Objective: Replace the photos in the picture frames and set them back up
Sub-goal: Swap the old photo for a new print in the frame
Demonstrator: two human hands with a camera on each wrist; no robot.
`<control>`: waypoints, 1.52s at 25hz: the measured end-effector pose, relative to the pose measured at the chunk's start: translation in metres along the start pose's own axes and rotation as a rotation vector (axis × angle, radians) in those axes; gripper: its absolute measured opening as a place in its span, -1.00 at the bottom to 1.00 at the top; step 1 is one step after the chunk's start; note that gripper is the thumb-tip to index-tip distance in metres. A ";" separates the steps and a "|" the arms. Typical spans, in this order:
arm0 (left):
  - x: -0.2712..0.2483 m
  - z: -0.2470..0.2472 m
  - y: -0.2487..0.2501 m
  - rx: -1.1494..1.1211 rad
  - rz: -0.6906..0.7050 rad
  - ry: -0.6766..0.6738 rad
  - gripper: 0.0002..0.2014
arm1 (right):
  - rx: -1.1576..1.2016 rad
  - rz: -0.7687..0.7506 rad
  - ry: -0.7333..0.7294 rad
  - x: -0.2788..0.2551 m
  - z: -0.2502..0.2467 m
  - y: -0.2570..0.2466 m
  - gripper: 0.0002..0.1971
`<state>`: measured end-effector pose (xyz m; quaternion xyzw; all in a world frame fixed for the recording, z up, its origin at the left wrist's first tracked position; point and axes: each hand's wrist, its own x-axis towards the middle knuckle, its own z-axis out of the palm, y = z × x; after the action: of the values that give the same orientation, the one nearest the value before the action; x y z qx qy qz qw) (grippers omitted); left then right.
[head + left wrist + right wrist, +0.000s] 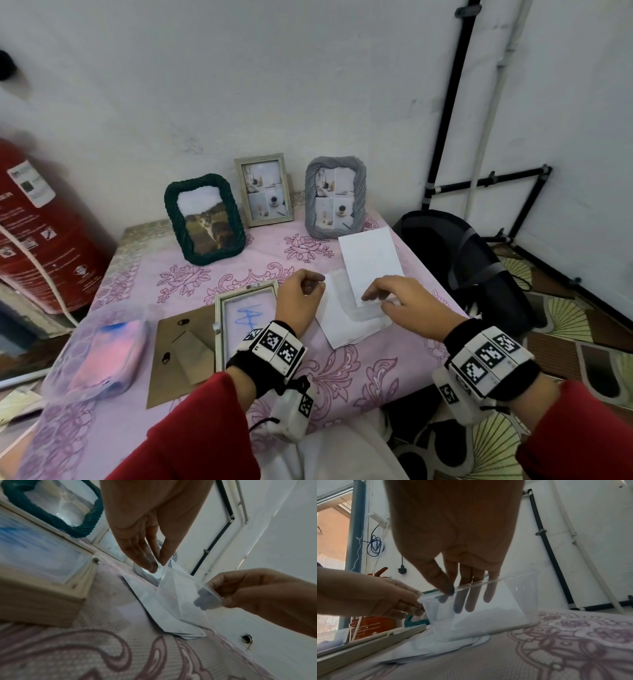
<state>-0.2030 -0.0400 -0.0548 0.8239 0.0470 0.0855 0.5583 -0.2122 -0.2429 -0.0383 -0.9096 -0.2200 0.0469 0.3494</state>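
A: What does the head view show?

B: A table with a pink flowered cloth (308, 370); at its back stand a dark green braided picture frame with a cat photo (205, 219), a pale wooden picture frame (263, 189) and a grey ribbed picture frame (335, 197); nearer lies an opened pale wooden frame, face down (245, 317), beside its brown cardboard backing (181, 353). To the right of it, white photo sheets (346, 325) lie on the cloth; both hands meet over them, the left hand (299, 298) and the right hand (400, 305).

A: And the left wrist view?

B: The left hand's thumb and fingers (147, 561) pinch one corner of a clear plastic sleeve (178, 596); the right hand (267, 595) grips the opposite edge; a white sheet is inside the sleeve, and the other sheets lie under it.

A: The right wrist view?

B: The right hand's thumb (443, 585) presses on the upper edge of the sleeve (496, 612), the fingers are behind the plastic; the sleeve is raised at that edge, its lower edge is on the sheets; the left hand (376, 599) holds the left corner.
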 end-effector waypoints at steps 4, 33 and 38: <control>0.002 0.011 0.021 -0.069 0.112 -0.017 -0.85 | 0.020 0.089 0.275 0.014 -0.015 0.008 -0.71; 0.022 -0.018 0.032 -0.460 0.080 0.085 -0.76 | 0.141 -0.088 0.550 0.036 -0.015 -0.028 -0.56; 0.024 -0.055 0.027 -0.565 0.094 0.152 -0.82 | 0.177 -0.177 0.541 0.051 0.001 -0.058 -0.54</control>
<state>-0.1904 0.0040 -0.0077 0.6284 0.0248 0.1827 0.7558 -0.1880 -0.1821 0.0029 -0.8324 -0.1927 -0.2087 0.4759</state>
